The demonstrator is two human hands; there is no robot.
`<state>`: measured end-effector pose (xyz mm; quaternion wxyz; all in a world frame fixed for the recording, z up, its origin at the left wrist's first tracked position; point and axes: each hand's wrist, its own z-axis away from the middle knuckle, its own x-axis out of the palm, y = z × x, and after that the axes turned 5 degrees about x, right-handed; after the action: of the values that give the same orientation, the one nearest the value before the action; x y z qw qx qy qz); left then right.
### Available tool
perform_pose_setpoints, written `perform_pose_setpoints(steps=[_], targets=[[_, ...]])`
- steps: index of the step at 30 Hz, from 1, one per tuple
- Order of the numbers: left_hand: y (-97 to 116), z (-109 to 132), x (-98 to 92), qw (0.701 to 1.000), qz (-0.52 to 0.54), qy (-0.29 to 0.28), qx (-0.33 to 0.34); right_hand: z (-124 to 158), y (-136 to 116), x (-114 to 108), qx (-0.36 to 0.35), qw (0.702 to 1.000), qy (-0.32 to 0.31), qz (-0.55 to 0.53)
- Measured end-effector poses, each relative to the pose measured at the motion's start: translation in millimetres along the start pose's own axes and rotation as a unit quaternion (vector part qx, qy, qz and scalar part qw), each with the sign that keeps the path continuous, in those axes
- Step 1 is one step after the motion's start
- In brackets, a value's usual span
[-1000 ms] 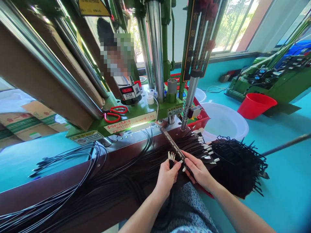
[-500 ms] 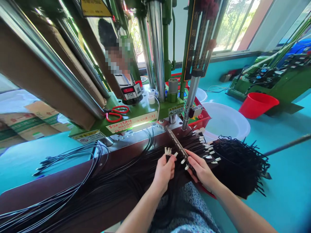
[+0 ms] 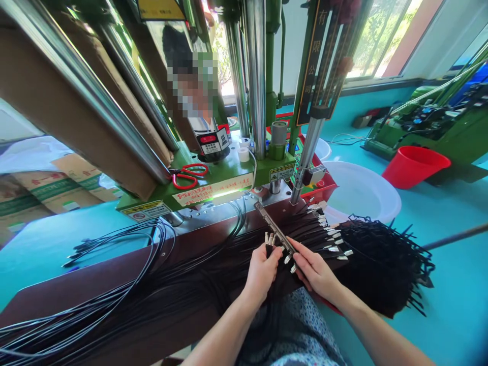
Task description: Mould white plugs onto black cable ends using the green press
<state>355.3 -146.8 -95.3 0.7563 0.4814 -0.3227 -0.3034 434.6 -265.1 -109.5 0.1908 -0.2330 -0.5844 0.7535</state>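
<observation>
Several black cables with silver metal connectors [image 3: 270, 238] are pinched in my left hand [image 3: 262, 269], their ends pointing up between thumb and fingers. My right hand [image 3: 314, 267] is closed on the near end of a long, narrow metal bar [image 3: 275, 227] with slots along it. The bar slants away toward the press, its far end close to the metal plate. A few silver connectors [image 3: 290, 263] sit at the bar's near end, beside my right fingers. Both hands are close together above the dark cables; whether the left-hand connectors touch the bar, I cannot tell.
A green press [image 3: 232, 175] stands ahead, with red-handled scissors [image 3: 189, 177] on its base. Rows of cables with connectors [image 3: 333, 236] lie right of my hands, beside a black cable heap [image 3: 385, 264]. Farther right are a white basin [image 3: 362, 190] and a red bucket [image 3: 415, 166].
The view has shifted slightly, so the press sits farther right in the picture. My left hand with its connectors has come a little closer to the bar. My right hand keeps its grip.
</observation>
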Motion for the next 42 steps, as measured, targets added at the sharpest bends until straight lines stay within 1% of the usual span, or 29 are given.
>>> perform_pose_setpoints(steps=[2, 4, 6, 8, 9, 10, 11, 14, 16, 19, 25, 31, 33, 35, 37, 38, 39, 40, 42], targets=[[-1, 0, -1.2, 1.000, -0.004, 0.003, 0.018, 0, 0, 1, 0.000, 1.000, -0.001, 0.005], [1, -1, -3.7, 0.998, -0.011, 0.016, 0.064, 0, 0, 0, 0.013, 1.000, 0.002, -0.027], [3, -2, -7.6, 0.990, -0.016, 0.056, 0.129, 0, 0, -2, 0.020, 0.997, 0.012, -0.070], [6, -2, -11.6, 0.981, -0.003, 0.104, 0.166, -1, 0, -4, 0.021, 0.994, 0.023, -0.101], [6, -3, -13.1, 0.979, 0.006, 0.121, 0.166, -1, -1, -4, 0.022, 0.993, 0.028, -0.111], [7, -3, -14.0, 0.980, 0.014, 0.126, 0.155, -1, -2, -5, 0.023, 0.992, 0.030, -0.119], [6, -3, -14.2, 0.983, 0.017, 0.116, 0.140, -1, -2, -5, 0.024, 0.992, 0.029, -0.124], [4, -2, -12.1, 0.996, -0.009, 0.044, 0.080, -1, -1, -5, 0.026, 0.992, 0.011, -0.121], [4, -1, -10.7, 0.999, -0.023, 0.005, 0.048, -1, 1, -6, 0.027, 0.994, -0.004, -0.110], [6, -1, -11.4, 0.999, -0.023, -0.011, 0.032, -1, 4, -9, 0.029, 0.995, -0.021, -0.096], [10, -3, -18.9, 0.998, -0.041, 0.017, 0.040, -1, 4, -12, 0.045, 0.995, -0.044, -0.082], [5, -4, -21.1, 0.995, -0.060, 0.026, 0.070, 0, 2, -5, 0.016, 0.999, -0.042, -0.003], [4, -6, -22.4, 0.992, -0.077, 0.032, 0.099, 0, 1, -4, 0.025, 0.999, -0.035, -0.013], [5, -8, -25.2, 0.984, -0.080, 0.059, 0.145, 0, 0, -5, 0.038, 0.998, -0.028, -0.035], [7, -10, -28.9, 0.978, -0.054, 0.097, 0.174, 0, 0, -7, 0.043, 0.998, -0.024, -0.050], [7, -10, -30.6, 0.979, -0.034, 0.105, 0.172, 0, 0, -8, 0.043, 0.997, -0.021, -0.054], [8, -10, -31.8, 0.983, -0.014, 0.097, 0.158, -1, 0, -8, 0.043, 0.997, -0.019, -0.057], [8, -10, -32.6, 0.988, 0.001, 0.075, 0.139, -1, 1, -9, 0.043, 0.997, -0.021, -0.059], [8, -9, -32.4, 0.994, 0.016, 0.014, 0.109, -1, 4, -10, 0.042, 0.997, -0.033, -0.060]])
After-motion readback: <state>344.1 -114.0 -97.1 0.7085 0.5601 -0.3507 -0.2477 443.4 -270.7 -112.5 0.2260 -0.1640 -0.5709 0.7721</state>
